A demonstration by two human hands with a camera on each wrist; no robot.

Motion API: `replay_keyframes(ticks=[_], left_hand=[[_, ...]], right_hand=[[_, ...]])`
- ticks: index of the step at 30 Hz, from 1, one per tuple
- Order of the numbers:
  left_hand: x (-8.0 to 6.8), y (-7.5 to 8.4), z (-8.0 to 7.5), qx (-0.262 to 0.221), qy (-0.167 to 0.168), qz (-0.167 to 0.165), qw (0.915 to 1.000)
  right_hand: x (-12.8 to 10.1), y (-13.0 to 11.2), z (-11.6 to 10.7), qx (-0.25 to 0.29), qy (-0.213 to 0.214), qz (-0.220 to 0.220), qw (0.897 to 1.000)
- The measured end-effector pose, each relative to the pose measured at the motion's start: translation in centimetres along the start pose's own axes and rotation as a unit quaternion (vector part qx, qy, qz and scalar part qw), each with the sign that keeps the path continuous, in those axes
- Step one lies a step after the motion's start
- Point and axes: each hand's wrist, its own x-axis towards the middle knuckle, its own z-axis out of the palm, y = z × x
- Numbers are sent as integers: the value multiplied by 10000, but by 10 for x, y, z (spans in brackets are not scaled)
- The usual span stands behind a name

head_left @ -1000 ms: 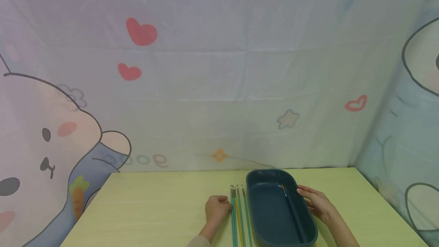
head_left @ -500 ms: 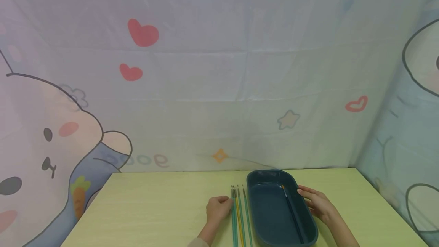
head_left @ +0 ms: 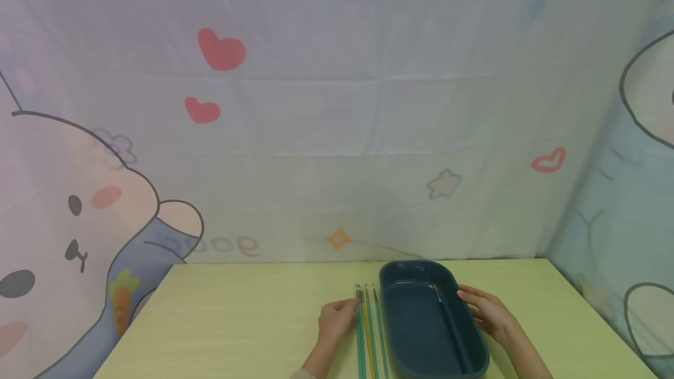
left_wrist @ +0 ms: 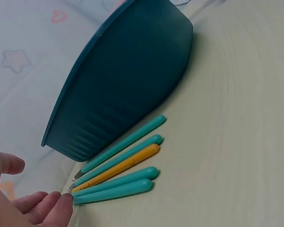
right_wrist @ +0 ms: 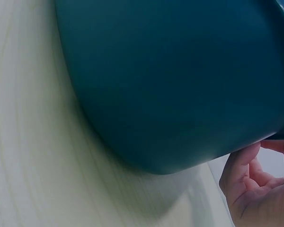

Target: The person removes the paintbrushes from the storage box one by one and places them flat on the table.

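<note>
My left hand (head_left: 336, 319) is beside the left end of a row of paintbrushes, its fingertips at the leftmost teal brush (head_left: 360, 338). In the left wrist view its thumb stands apart from the fingers (left_wrist: 59, 213), with nothing between them. Several teal brushes (left_wrist: 116, 190) and one yellow brush (left_wrist: 118, 168) lie side by side, handle ends toward the person. My right hand (head_left: 491, 316) holds the right rim of a dark blue tray (head_left: 387, 303); in the right wrist view its curled fingers (right_wrist: 244, 165) touch the tray just below the rim. A dark-handled paintbrush (head_left: 449, 326) lies inside the tray.
The pale yellow table (head_left: 237, 320) extends left of the brushes and right of the tray. A printed cloth (head_left: 316, 133) with hearts, stars and cartoon animals hangs behind the table and along its right side.
My left hand has shifted slightly forward and right along the leftmost brush. The right hand, the tray and the brushes stay in place; the view drifts a little.
</note>
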Motion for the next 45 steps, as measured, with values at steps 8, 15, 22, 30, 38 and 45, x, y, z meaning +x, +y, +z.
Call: replay_keyframes(ticks=[8, 15, 22, 30, 38, 45], left_hand=[[-5, 8, 0, -313, -221, -18, 9993], [-9, 16, 3, -725, -328, 264, 9965], [-17, 27, 5, -949, -416, 495, 9934], [-20, 38, 12, -1074, -434, 517, 9919], [-26, 47, 20, -1154, -582, 664, 9894], [-27, 55, 26, -1198, -773, 843, 9862]], right_hand=[[0, 1, 0, -14, -9, 4, 10000], [0, 0, 1, -25, 9, -2, 10000], [-2, -2, 2, -73, 16, 4, 10000], [-1, -1, 0, -128, -14, -24, 9999], [-1, -1, 1, -118, 34, 20, 9999], [0, -1, 1, -93, 25, 3, 10000]])
